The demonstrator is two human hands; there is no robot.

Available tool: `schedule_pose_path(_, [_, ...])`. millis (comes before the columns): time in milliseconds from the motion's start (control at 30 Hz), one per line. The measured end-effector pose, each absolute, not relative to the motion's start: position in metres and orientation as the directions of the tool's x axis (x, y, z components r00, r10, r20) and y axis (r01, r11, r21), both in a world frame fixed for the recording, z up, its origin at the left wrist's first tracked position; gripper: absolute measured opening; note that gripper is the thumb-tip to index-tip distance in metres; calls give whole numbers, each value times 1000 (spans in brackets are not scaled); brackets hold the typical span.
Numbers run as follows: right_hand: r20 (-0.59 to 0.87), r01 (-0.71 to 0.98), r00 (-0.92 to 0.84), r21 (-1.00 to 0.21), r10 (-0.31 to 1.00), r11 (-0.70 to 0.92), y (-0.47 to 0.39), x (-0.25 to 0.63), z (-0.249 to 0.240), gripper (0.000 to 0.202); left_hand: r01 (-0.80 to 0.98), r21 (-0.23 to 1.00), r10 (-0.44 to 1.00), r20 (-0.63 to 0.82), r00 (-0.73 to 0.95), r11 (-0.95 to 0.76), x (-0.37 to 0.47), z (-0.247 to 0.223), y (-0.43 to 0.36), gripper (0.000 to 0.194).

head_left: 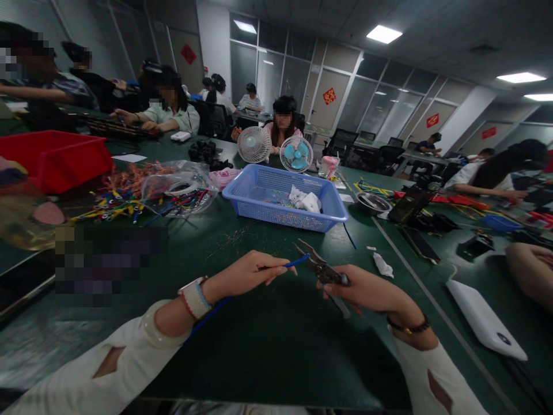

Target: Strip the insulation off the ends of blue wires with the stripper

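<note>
One blue wire (299,260), tip rightward, in left hand's (244,273) pinch, right hand (367,290) around pliers (323,271)

The room is dim, lit from overhead by a few white ceiling panels (384,34) that burn out to flat white. Their reflections dot the dark glass partitions (270,75) at the far side. The green tabletop (259,357) carries a dull sheen, palest along its near left edge, and sinks into a broad, soft-edged shadow below the right hand (341,288). The left hand (248,274) is fairly clear. Distant people (250,99) look soft and murky. Wide-angle distortion tilts the far walls and stretches the near white sleeves (82,374). Coarse pixel blocks hide faces and a patch on the left.
</note>
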State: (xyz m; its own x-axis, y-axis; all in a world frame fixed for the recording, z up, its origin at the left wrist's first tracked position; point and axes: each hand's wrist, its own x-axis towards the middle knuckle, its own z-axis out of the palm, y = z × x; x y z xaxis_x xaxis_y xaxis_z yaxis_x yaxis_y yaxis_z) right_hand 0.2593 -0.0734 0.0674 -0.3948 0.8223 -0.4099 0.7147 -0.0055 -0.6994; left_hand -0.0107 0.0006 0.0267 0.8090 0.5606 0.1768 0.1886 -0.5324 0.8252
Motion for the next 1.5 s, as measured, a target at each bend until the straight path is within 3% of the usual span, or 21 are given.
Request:
schedule_pose_path(200, [-255,738,-415,-656,873,159,-74,253,66,19,193,870,559,109,822,-453,-13,25,3,35])
schedule_pose_path(467, [-281,720,-436,-678,855,145,-65,245,67,20,209,913,606,52,794,-352,-16,23,7,40])
schedule_pose_path(667, [-362,639,-468,-769,806,25,-58,246,61,29,196,905,635,99,766,-378,-18,22,10,40])
schedule_pose_path(933, [-390,329,-581,-915,714,-232,-41,240,39,35,178,915,670,121,732,-361,-23,15,21,40])
schedule_pose_path(1200, [-365,76,-646,-905,671,-419,-41,226,29,31,149,896,695,210,688,-418,-23,16,21,41])
schedule_pose_path(1500, [-335,-44,-633,-885,697,-464,-40,218,20,27,216,859,738,242,629,-465,-20,12,23,42])
